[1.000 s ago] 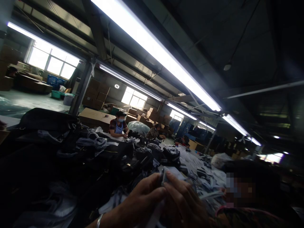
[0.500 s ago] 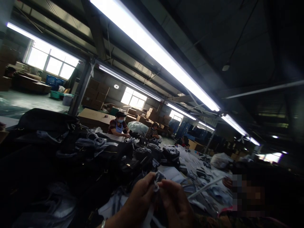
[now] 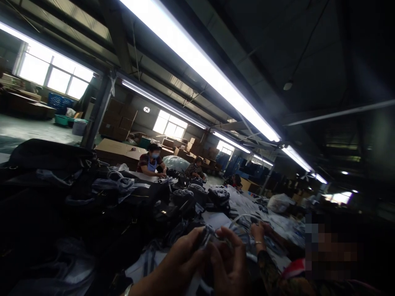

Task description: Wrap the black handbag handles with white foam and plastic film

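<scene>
My left hand [image 3: 182, 257] pinches a pale, strap-like strip [image 3: 209, 237] at the bottom middle of the head view. Its material is too dim to tell; a dark loop shows at the top and a whitish tail hangs below. Close against it, my right hand [image 3: 230, 257] has its index finger arched and its thumb at the strip. Part of the strip is hidden behind the fingers. Black bags [image 3: 129, 205] with clear plastic and gold-coloured fittings are heaped in front and to the left of my hands.
A co-worker's hands [image 3: 259, 230] are close by on the right, over plastic-wrapped pieces [image 3: 247, 201] on the long table. Several people [image 3: 151, 162] sit further along it. A steel post [image 3: 97, 111] and cardboard boxes [image 3: 119, 119] stand behind. A large plastic bag [image 3: 279, 202] lies at the right.
My right index finger has lifted and arched away from the strip. The co-worker's hands have come left, closer to mine. The view has shifted slightly to the right.
</scene>
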`<act>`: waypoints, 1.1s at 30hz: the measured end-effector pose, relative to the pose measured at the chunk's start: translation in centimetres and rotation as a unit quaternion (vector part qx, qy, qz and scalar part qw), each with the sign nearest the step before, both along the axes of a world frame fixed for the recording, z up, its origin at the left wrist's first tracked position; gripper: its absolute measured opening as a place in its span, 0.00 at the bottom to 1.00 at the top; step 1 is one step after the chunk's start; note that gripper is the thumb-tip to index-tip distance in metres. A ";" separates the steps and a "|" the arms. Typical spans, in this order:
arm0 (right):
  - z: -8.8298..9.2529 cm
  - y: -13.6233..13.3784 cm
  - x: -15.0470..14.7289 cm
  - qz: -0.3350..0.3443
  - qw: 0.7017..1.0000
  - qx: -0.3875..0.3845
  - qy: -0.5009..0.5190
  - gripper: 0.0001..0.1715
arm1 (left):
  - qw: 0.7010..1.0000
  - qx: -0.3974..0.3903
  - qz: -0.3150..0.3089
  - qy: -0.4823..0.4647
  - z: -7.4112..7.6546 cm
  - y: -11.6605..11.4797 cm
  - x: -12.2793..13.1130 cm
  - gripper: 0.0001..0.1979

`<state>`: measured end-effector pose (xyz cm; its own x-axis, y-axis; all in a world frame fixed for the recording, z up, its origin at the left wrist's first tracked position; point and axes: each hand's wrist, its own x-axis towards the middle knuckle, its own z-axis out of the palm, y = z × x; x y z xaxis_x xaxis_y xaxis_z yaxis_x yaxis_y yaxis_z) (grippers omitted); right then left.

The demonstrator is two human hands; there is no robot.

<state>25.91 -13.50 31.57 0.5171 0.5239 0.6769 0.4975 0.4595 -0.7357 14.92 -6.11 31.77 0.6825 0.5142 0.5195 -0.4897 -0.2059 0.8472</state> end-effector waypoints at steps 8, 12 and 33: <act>-0.3 0.9 1.7 0.106 0.979 -0.074 0.155 0.22 | 0.999 0.029 0.036 0.024 -1.1 0.2 0.5 0.17; 1.1 0.4 2.0 0.204 0.954 -0.148 0.162 0.19 | 0.998 0.029 0.036 0.029 -1.4 0.5 0.7 0.17; -0.1 1.3 3.4 -0.101 0.967 0.007 -0.235 0.06 | 0.989 -0.128 -0.074 -0.004 0.4 -0.3 1.7 0.15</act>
